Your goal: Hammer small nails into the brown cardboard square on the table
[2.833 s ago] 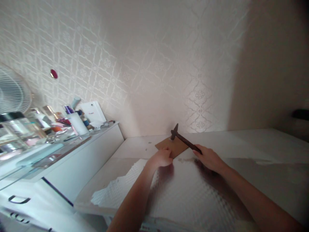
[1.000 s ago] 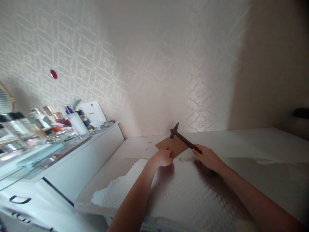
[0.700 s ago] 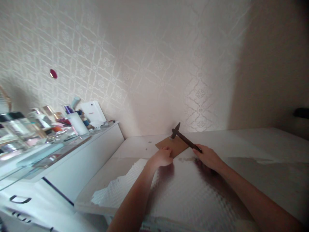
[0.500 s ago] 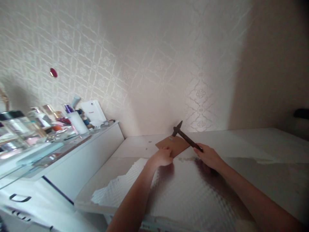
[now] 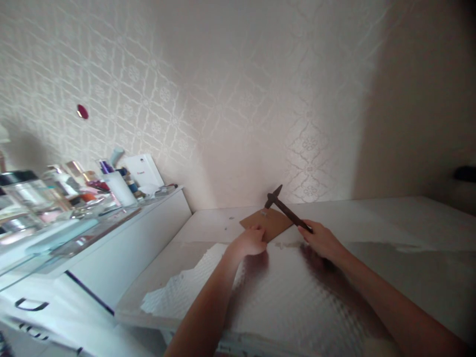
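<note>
Gripping the hammer (image 5: 289, 212) in the right hand (image 5: 323, 242), resting the left hand (image 5: 250, 242), grip unclear, on the brown board (image 5: 275, 225) just below frame centre, ideally aiming squarely at the pale piece (image 5: 264, 213).

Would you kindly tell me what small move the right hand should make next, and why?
Probably a light tap of the hammer on the small pale piece: the right hand grips the tool, its head is close to that piece, and the left hand is at the near part of the brown board, clear of the head.
</note>
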Available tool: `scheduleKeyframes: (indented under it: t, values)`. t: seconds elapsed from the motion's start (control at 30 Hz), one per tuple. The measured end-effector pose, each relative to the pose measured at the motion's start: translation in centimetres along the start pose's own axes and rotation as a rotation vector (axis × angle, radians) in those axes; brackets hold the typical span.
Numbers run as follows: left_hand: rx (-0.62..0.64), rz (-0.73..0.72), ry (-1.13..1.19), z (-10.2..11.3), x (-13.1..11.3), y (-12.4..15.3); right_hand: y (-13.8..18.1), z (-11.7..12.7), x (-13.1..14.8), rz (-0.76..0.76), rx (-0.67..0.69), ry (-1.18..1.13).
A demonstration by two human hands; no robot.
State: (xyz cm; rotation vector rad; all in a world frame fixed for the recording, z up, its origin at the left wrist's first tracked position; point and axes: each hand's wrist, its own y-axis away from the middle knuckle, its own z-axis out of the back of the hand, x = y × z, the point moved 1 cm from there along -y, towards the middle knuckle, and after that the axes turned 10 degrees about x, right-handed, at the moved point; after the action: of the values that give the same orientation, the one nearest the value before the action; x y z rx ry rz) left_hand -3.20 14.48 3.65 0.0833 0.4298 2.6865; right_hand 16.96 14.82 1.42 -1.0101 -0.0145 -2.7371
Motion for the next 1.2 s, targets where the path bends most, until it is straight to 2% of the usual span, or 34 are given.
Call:
scheduleKeyframes:
  t: [0.2, 0.33, 0.47, 0.63, 0.8, 0.93, 1.2]
  values:
    - [0.002, -0.01, -0.008, -0.03, 0.06, -0.02, 0.21, -0.1, -0.01, -0.028, 0.037, -0.025]
    - [0.002, -0.007, 0.001, -0.01, 0.04, 0.01, 0.25, 0.02, 0.01, -0.031, -0.014, -0.005]
    - [0.008, 0.006, 0.008, 0.01, 0.03, 0.02, -0.03, -0.14, -0.22, -0.016, 0.043, -0.009]
    - [0.01, -0.001, -0.001, 0.04, -0.04, 0.01, -0.37, -0.25, -0.58, -0.009, -0.012, 0.008]
    - [0.0, 0.01, -0.016, 0.0, -0.06, -0.05, -0.13, -0.22, -0.34, 0.008, 0.066, 0.019]
    - [0.007, 0.002, -0.002, -0.01, -0.03, -0.06, -0.05, -0.23, -0.21, 0.022, 0.016, 0.027]
    - [0.006, 0.001, 0.015, 0.03, -0.04, 0.08, -0.02, -0.65, -0.43, 0.067, 0.012, 0.118]
